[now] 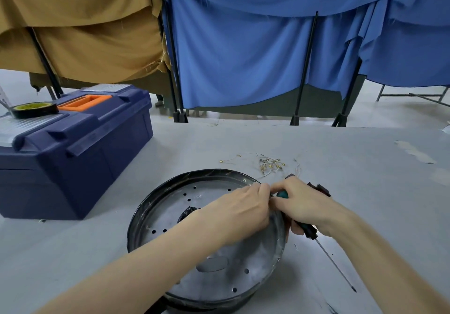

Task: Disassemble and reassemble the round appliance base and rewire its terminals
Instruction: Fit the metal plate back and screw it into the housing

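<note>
Stiff, probably light, the appliance base (pixel 136 216) suits a rim hold; right hand (pixel 303 204) grips a screwdriver (pixel 307 231) (left hand (pixel 243 207) grasp unclear).

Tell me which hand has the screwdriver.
The right hand: its fingers curl round the screwdriver at its green-and-black handle, shaft pointing back toward the person. The left hand lies over the round base, fingertips at its rim, with no tool.

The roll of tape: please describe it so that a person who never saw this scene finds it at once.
At the left of the grey table stands a dark blue toolbox. On its lid, left of the orange handle, lies the roll of tape. It is the only ring there, black outside and yellow-green inside.
</note>
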Demonstrator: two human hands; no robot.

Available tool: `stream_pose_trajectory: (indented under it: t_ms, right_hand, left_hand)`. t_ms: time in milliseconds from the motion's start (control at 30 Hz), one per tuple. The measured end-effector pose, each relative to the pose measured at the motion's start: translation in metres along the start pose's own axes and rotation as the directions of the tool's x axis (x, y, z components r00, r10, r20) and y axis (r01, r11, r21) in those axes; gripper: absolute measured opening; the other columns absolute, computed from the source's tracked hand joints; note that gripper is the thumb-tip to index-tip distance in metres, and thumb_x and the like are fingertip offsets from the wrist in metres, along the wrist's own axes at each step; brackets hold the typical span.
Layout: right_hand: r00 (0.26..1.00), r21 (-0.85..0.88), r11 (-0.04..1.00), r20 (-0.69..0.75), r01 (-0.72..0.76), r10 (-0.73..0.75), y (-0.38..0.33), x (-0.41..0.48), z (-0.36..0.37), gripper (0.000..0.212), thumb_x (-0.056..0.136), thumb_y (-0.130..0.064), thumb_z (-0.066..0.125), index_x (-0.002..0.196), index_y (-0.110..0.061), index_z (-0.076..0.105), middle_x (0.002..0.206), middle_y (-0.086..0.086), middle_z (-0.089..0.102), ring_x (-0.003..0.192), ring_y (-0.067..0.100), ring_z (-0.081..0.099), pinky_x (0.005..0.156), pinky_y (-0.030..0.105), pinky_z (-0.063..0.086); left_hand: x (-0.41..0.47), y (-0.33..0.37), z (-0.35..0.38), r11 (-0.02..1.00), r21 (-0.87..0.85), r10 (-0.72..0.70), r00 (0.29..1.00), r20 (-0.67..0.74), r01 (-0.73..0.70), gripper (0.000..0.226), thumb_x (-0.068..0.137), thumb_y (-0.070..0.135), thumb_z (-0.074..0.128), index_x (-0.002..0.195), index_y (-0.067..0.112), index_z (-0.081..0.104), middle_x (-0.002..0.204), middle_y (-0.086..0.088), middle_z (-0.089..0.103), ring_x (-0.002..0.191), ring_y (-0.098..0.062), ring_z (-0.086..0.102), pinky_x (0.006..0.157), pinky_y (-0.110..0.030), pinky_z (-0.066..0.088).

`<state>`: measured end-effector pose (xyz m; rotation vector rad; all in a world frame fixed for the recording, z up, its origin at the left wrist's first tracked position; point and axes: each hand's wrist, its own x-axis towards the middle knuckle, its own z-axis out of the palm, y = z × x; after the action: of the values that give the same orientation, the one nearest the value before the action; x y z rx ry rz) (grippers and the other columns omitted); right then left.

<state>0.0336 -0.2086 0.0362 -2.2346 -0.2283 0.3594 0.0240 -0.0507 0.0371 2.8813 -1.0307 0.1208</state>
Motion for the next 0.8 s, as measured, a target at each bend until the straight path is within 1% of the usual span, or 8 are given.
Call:
stream_pose_trajectory:
  t_ms: [100,167,267,333,467,633,733,800]
  right_hand:
    - [0.998,0.011,0.999,0.034,-0.048,0.048,-0.001,-0.002,-0.004,0.022,0.097,-0.03,0.05,0.091,-0.014,0.065,0.054,0.011,0.066,0.032,0.021,0.044,0.038,0.022,0.028]
    - [0.996,-0.02,1.0,-0.085,-0.007,0.006,-0.003,-0.006,-0.013,0.026,0.095,-0.041,0.058,0.085,-0.019,0.067,0.061,0.006,0.069,0.032,0.019,0.048,0.037,0.019,0.028]
    - [0.944,0.081,0.971,-0.266,0.224,-0.196,-0.013,-0.015,-0.028,0.007,0.084,-0.026,0.075,0.082,-0.02,0.074,0.073,0.006,0.071,0.044,0.032,0.051,0.041,0.021,0.037]
    - [0.924,0.126,0.931,-0.224,0.343,-0.311,-0.022,-0.022,-0.029,0.006,0.08,-0.017,0.079,0.082,-0.017,0.075,0.07,0.001,0.071,0.04,0.023,0.047,0.046,0.028,0.042]
    - [0.898,0.058,0.906,-0.174,0.419,-0.404,-0.03,-0.031,-0.022,0.004,0.084,-0.011,0.075,0.081,-0.01,0.072,0.064,0.006,0.07,0.034,0.017,0.046,0.038,0.017,0.034]
    - [0.973,-0.003,0.993,-0.199,0.121,-0.119,-0.01,-0.035,-0.037,0.021,0.083,-0.012,0.075,0.068,-0.003,0.064,0.053,0.008,0.065,0.033,0.018,0.047,0.036,0.016,0.027]
    - [0.989,-0.171,0.976,-0.088,-0.132,0.118,0.008,-0.03,-0.028,0.02,0.085,-0.01,0.068,0.071,0.002,0.059,0.055,0.01,0.066,0.036,0.018,0.049,0.04,0.018,0.026]
    - [0.977,-0.244,0.946,-0.042,-0.213,0.21,0.016,-0.024,-0.015,0.017,0.085,-0.008,0.065,0.072,-0.001,0.057,0.054,0.01,0.065,0.038,0.019,0.048,0.04,0.018,0.028]
  left_hand:
    - [0.002,-0.006,-0.014,0.998,-0.041,-0.055,0.998,0.017,0.056,0.009,0.104,0.016,0.035,0.096,0.012,0.035,0.088,-0.001,0.039,0.087,-0.029,0.051,0.068,-0.032,0.032]
    - [0.001,-0.016,-0.028,0.988,-0.124,-0.098,0.995,-0.026,0.094,0.012,0.106,0.023,0.035,0.099,0.013,0.036,0.083,0.003,0.042,0.079,-0.025,0.048,0.065,-0.032,0.03]
    - [-0.005,-0.023,-0.046,0.922,-0.374,-0.146,0.983,-0.112,0.094,0.016,0.104,0.033,0.036,0.096,0.019,0.036,0.082,0.004,0.051,0.069,-0.014,0.048,0.064,-0.028,0.037]
    - [-0.006,-0.02,-0.048,0.898,-0.437,-0.141,0.977,-0.158,0.059,0.014,0.104,0.032,0.037,0.097,0.02,0.038,0.079,0.008,0.051,0.066,-0.007,0.047,0.061,-0.019,0.037]
    - [-0.007,-0.007,-0.047,0.873,-0.488,-0.118,0.972,-0.205,0.003,0.018,0.102,0.036,0.041,0.098,0.019,0.041,0.078,0.008,0.054,0.066,-0.006,0.049,0.061,-0.024,0.04]
    - [-0.039,0.009,-0.041,0.786,-0.611,-0.168,0.983,-0.072,0.09,0.062,0.061,0.085,0.058,0.092,0.033,0.042,0.073,0.012,0.051,0.061,0.003,0.049,0.051,-0.016,0.041]
    - [-0.06,0.034,-0.019,0.952,-0.299,-0.025,0.987,0.161,0.073,0.058,0.067,0.075,0.066,0.087,0.026,0.041,0.087,0.012,0.047,0.08,-0.002,0.047,0.065,-0.029,0.039]
    - [-0.061,0.041,-0.009,0.982,-0.167,-0.06,0.984,0.169,0.088,0.043,0.085,0.053,0.063,0.089,0.02,0.036,0.093,0.001,0.045,0.092,-0.025,0.048,0.07,-0.035,0.035]
